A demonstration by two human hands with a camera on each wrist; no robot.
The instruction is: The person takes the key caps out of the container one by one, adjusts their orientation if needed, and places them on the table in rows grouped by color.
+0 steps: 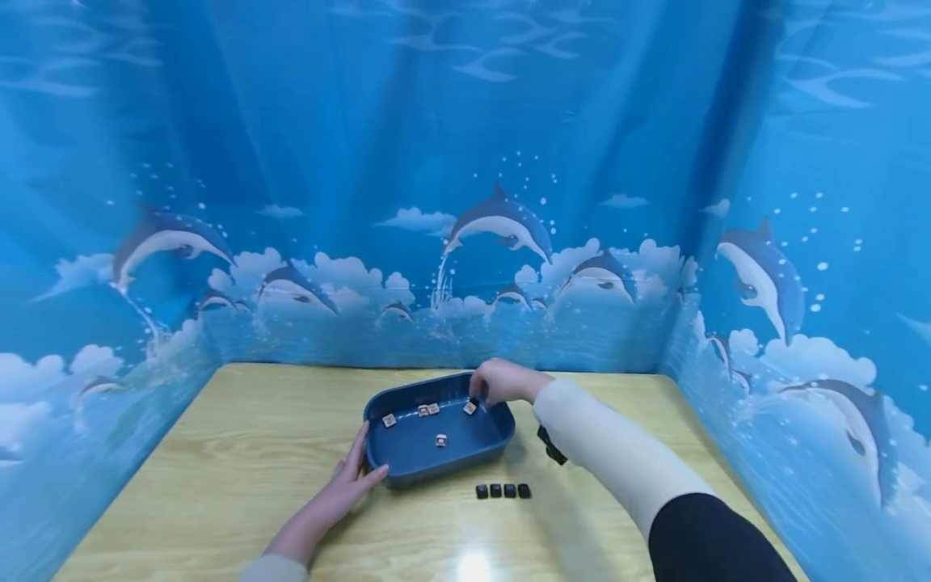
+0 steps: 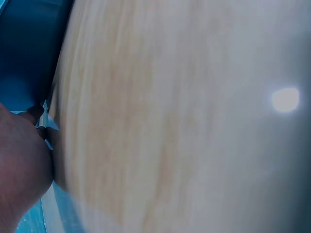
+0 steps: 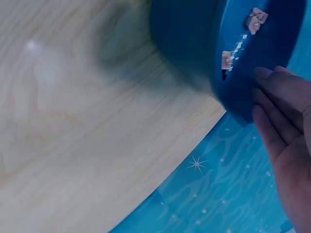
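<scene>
A dark blue rectangular tray (image 1: 429, 470) with rounded corners stands on the table. My left hand (image 1: 347, 483) rests against its near left corner, fingers along the left end and thumb on the front wall. At the tray's far right my right hand (image 1: 502, 380) reaches over the rim, fingertips pinching what looks like a small black keycap (image 1: 474, 400). Just below those fingertips lies a pale pinkish square piece (image 1: 470, 408). Several similar pieces (image 1: 389, 420) are scattered on the tray floor. In the right wrist view the thumb and fingers hide whatever is between them.
Several black keycaps (image 1: 503, 491) form a row on the wooden table (image 1: 218, 453), right of and nearer than the tray. A blue dolphin-print curtain (image 1: 451, 202) surrounds the table on three sides. Light glares off the tabletop near the front.
</scene>
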